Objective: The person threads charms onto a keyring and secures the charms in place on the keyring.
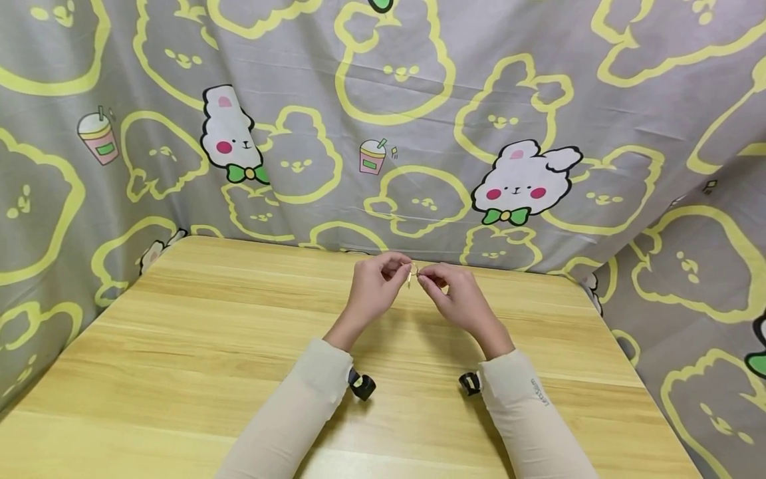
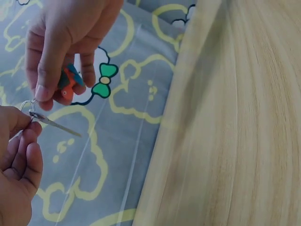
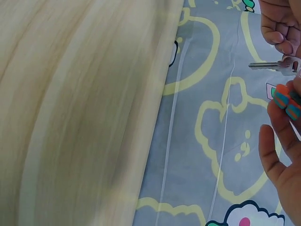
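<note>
My left hand and right hand meet over the far part of the table, fingertips close together. Between finger and thumb, the left hand pinches a silver key by its head, the blade pointing away from the fingers. A thin metal key ring joins the key and spans the gap between the hands. With thumb and finger, the right hand pinches the ring's other side. An orange and teal charm lies against the right hand's curled fingers, partly hidden by them.
The wooden table extends under both arms. Behind it and at both sides hangs a grey curtain with yellow outlines and white cartoon animals. A black wrist camera is strapped at the left sleeve, another black camera at the right.
</note>
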`<state>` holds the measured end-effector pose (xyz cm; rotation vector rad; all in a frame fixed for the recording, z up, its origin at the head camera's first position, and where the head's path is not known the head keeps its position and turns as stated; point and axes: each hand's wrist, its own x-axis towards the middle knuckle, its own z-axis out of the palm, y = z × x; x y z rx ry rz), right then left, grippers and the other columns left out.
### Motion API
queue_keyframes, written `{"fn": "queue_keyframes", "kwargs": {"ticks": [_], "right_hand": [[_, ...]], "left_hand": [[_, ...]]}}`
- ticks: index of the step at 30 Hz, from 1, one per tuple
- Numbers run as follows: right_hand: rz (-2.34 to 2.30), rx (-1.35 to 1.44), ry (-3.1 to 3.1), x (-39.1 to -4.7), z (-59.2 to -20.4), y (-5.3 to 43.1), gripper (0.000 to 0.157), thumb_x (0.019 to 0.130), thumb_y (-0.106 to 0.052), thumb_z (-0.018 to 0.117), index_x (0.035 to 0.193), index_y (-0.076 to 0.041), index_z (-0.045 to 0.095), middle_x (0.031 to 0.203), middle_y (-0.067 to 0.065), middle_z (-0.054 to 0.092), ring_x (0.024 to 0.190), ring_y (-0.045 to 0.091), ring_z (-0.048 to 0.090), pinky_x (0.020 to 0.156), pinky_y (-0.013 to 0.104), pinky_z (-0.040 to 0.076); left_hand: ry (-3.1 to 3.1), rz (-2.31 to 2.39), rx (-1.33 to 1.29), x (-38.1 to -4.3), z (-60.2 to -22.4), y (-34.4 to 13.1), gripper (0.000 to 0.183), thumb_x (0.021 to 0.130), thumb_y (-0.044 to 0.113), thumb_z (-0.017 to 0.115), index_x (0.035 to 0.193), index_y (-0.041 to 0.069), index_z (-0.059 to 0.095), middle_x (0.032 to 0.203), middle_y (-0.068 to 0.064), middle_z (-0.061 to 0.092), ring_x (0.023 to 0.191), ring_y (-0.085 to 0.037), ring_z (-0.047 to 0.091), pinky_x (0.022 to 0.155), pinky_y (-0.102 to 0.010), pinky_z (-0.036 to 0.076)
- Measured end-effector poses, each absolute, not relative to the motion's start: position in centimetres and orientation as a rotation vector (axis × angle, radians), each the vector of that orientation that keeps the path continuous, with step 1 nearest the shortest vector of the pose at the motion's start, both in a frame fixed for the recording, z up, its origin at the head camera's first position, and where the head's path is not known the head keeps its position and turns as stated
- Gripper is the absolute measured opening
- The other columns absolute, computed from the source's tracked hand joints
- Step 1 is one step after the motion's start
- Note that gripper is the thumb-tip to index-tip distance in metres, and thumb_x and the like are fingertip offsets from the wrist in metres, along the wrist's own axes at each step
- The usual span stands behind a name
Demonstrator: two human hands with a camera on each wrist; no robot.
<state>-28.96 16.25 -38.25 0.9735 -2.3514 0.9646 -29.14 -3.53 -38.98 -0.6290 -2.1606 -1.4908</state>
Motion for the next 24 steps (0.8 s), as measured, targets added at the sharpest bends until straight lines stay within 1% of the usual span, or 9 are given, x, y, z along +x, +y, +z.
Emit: {"fn": "queue_keyframes", "kwargs": {"ticks": [7, 14, 19, 24], "right_hand": [[0.995, 0.963, -2.426, -28.88, -38.23, 16.23, 0.014, 0.1, -0.011, 0.069, 0.108, -0.002, 0.077, 0.1, 0.006, 0.076, 0.082, 0.016, 0.071, 0.072, 0.036, 0.059], [1.017, 0.954, -2.446, -28.88, -38.34, 16.09, 0.017, 0.101, -0.012, 0.068, 0.11, -0.002, 0.077, 0.097, 0.005, 0.077, 0.078, 0.013, 0.071, 0.069, 0.034, 0.058], [1.021, 0.954, -2.459, -28.87, -38.45, 15.92, 0.016, 0.101, -0.013, 0.067, 0.108, -0.004, 0.078, 0.097, 0.004, 0.077, 0.077, 0.012, 0.07, 0.069, 0.033, 0.058], [1.004, 0.949, -2.473, -28.86, -38.55, 15.8, 0.013, 0.101, -0.013, 0.067, 0.104, -0.006, 0.079, 0.091, 0.003, 0.076, 0.075, 0.01, 0.067, 0.069, 0.033, 0.057]], "left_hand": [[-2.148, -1.556, -0.537, -29.19, -39.08, -3.45, 0.008, 0.098, 0.012, 0.07, 0.099, 0.006, 0.076, 0.081, 0.0, 0.074, 0.068, -0.011, 0.066, 0.063, -0.028, 0.055], [-2.155, -1.725, -0.424, -29.21, -39.05, -3.28, 0.007, 0.096, 0.013, 0.072, 0.096, 0.007, 0.076, 0.08, -0.001, 0.074, 0.071, -0.014, 0.066, 0.065, -0.028, 0.054], [-2.132, -1.853, -0.368, -29.18, -39.1, -3.31, 0.007, 0.096, 0.014, 0.073, 0.096, 0.008, 0.076, 0.079, -0.002, 0.074, 0.069, -0.016, 0.064, 0.06, -0.027, 0.05], [-2.128, -1.915, -0.337, -29.11, -39.15, -3.23, 0.007, 0.095, 0.014, 0.074, 0.095, 0.007, 0.076, 0.077, -0.003, 0.073, 0.066, -0.015, 0.064, 0.055, -0.025, 0.048]]}}
